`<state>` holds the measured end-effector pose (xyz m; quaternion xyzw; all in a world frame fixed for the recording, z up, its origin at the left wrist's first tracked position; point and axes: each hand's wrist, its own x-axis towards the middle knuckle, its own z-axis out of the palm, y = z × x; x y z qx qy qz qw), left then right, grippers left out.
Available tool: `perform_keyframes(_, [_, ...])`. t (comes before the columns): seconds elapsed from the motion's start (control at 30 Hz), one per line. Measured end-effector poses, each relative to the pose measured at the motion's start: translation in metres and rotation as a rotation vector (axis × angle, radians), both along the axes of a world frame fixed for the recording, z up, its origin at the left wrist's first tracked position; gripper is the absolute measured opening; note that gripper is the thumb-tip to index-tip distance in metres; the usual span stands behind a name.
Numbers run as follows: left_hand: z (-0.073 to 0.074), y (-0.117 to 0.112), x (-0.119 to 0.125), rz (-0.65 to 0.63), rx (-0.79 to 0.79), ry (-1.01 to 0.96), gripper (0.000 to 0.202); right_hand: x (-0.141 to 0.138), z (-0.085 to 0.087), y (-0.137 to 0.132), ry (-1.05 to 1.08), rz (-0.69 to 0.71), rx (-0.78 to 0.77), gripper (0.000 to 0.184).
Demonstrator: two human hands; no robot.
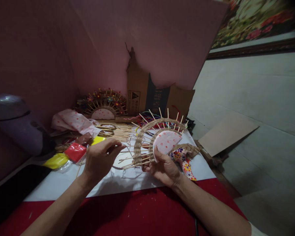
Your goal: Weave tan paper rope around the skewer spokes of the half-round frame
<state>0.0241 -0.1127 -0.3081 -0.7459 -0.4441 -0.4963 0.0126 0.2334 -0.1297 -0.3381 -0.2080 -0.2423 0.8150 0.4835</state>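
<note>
My right hand (166,167) grips a half-round woven fan (140,137), its thumb on the pink-dotted white cloth centre (166,142) and its fingers behind. Thin wooden sticks radiate from that centre, with bands of brown twine woven across them and bare ends poking out. Left of the fan, my left hand (102,157) is closed in a pinch by the lower-left stick tips. A thin strand of twine (129,150) appears to run from those fingertips toward the weave; the exact hold is partly hidden. The fan is tilted above the white sheet.
Behind stands a similar half-round piece (103,113) with coloured beads. Scissors (105,129) lie on bundled sticks (123,131). Red packet (75,151), yellow packet (56,160) and dotted cloth (73,121) are left; flowered fabric (184,162) is right. Cardboard (137,85) leans behind.
</note>
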Motion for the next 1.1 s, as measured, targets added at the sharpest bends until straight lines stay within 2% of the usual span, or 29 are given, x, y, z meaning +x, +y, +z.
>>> perform_keyframes(0.23, [0.000, -0.001, 0.006, -0.109, -0.241, -0.276, 0.010, 0.001, 0.005, -0.002, 0.050, -0.021, -0.020, 0.019])
perform_keyframes(0.4, [-0.007, -0.003, 0.018, -0.223, -0.657, -0.503, 0.017, 0.000, 0.006, -0.004, 0.038, -0.006, 0.036, 0.029])
perform_keyframes(0.5, [-0.009, -0.004, 0.023, -0.293, -0.807, -0.585, 0.019, -0.001, 0.005, -0.006, 0.003, 0.026, 0.066, 0.032])
perform_keyframes(0.83, [-0.012, -0.006, 0.027, -0.412, -0.963, -0.724, 0.023, 0.000, 0.000, -0.007, -0.003, 0.115, 0.084, 0.027])
perform_keyframes(0.97, [-0.016, -0.004, 0.027, -0.389, -1.012, -0.762, 0.025, 0.000, 0.001, -0.005, -0.010, 0.111, 0.101, 0.026])
perform_keyframes(1.1, [-0.016, -0.003, 0.026, -0.340, -0.991, -0.745, 0.024, 0.001, 0.000, -0.004, -0.023, 0.091, 0.095, 0.029])
